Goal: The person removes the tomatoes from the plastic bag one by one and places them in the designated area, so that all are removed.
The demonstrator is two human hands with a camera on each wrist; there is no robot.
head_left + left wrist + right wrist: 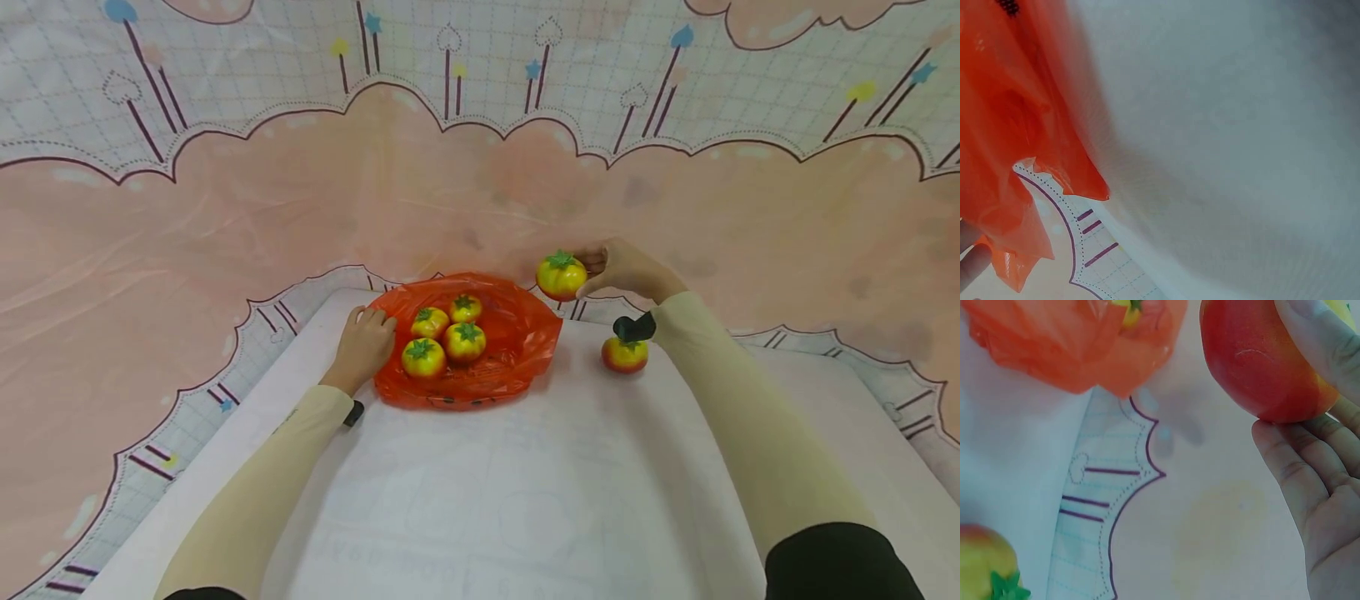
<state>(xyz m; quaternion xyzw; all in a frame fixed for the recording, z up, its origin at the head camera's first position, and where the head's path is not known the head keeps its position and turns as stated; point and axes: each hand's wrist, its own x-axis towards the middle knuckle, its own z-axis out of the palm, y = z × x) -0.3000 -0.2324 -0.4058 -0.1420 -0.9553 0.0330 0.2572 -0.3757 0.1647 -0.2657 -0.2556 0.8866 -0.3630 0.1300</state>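
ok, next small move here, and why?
Probably bring the held tomato left over the red bag and lower it in. The right hand holds it to the right of the bag, whose mouth looks open; the left hand grips the bag's left edge, and four tomatoes lie inside.

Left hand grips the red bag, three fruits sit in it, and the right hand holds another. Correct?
Not three: the head view shows four fruits in the red bag. The left hand grips it and the right hand holds another fruit.
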